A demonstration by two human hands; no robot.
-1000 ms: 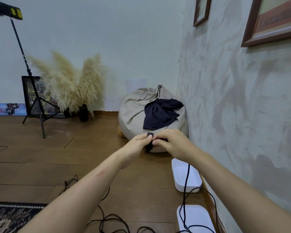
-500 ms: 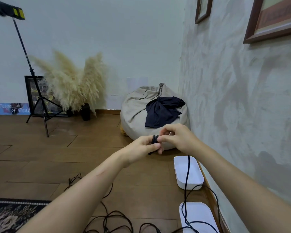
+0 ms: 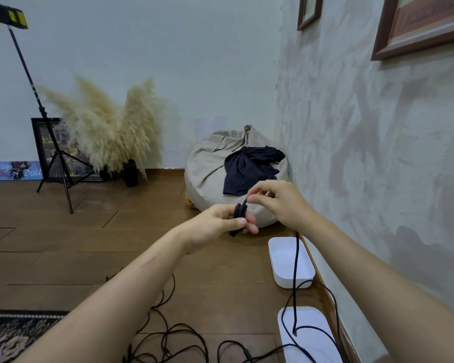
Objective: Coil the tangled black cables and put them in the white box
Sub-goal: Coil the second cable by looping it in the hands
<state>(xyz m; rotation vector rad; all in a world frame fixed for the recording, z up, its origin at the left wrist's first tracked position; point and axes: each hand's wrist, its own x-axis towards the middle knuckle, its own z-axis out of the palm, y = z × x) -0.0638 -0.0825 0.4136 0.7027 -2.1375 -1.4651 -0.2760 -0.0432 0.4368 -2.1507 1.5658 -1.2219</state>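
Observation:
My left hand (image 3: 220, 222) grips a small coil of black cable (image 3: 239, 216) in front of me, loops wound round its fingers. My right hand (image 3: 278, 203) pinches the same cable just above the coil. From under the right hand the cable's free length (image 3: 295, 271) hangs straight down past the open white box (image 3: 278, 273) by the wall. It ends in loops lying over the white lid (image 3: 317, 344). More tangled black cables (image 3: 173, 344) lie on the wooden floor below my left forearm.
A beige beanbag (image 3: 210, 166) with a dark cloth (image 3: 249, 171) on it sits in the corner behind my hands. Pampas grass in a dark vase (image 3: 129, 172), a tripod stand (image 3: 53, 163) and a framed picture stand at the back left. A patterned rug (image 3: 8, 334) shows at bottom left.
My right hand has lifted and moved right, drawing the cable up over the coil in the left hand. The hanging length below has shifted with it.

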